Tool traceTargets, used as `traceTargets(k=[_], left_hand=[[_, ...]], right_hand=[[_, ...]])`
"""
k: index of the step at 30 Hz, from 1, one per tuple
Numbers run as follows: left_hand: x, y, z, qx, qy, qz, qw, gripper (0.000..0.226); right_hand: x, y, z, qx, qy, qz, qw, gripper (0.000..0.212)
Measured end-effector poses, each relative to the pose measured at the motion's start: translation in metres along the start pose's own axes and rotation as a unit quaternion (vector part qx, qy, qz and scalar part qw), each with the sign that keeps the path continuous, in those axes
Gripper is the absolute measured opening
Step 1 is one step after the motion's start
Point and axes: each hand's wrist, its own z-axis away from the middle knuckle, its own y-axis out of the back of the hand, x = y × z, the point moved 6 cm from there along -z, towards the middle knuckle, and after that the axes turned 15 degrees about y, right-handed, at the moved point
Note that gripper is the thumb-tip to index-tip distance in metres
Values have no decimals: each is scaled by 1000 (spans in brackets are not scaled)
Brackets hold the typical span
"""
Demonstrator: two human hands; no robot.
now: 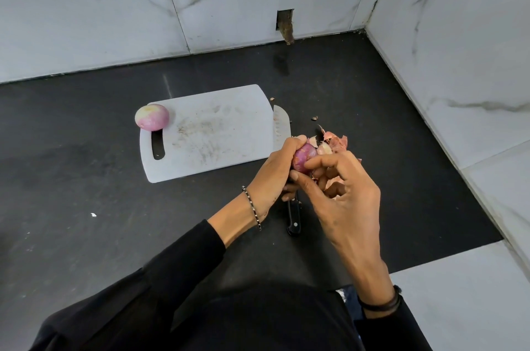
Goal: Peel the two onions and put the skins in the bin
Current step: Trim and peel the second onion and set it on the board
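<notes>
My left hand (275,170) grips a purple-red onion (304,157) above the dark counter, just right of the cutting board. My right hand (341,193) closes on the same onion from the right, thumb and forefinger pinching at its skin. A pale pink peeled onion (152,117) rests on the far left corner of the white cutting board (212,132). Loose papery onion skins (334,142) lie on the counter behind my hands, partly hidden by my fingers. No bin is in view.
A knife lies along the board's right edge, its blade (281,126) pointing away and its black handle (294,218) showing below my hands. Small skin scraps (315,118) dot the dark counter (86,178). Marble walls enclose the counter at the back and right.
</notes>
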Motion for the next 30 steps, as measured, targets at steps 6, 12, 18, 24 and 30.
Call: traceTargets(k=[6, 12, 18, 24, 30], left_hand=[[-3, 0, -1, -5, 1, 3, 1000, 52], [-10, 3, -4, -19, 14, 16, 1000, 56], [-15, 8, -6, -43, -15, 100, 994, 48], [-10, 7, -5, -62, -58, 106, 991, 41], [-10, 9, -6, -48, -72, 64, 994, 49]], right_hand=[[0, 2, 2, 1, 7, 3, 1000, 20], [4, 2, 4, -1, -17, 1, 1000, 30], [5, 0, 3, -6, -25, -1, 1000, 33], [-1, 0, 0, -5, 0, 6, 1000, 33], [-4, 1, -2, -6, 23, -3, 1000, 27]])
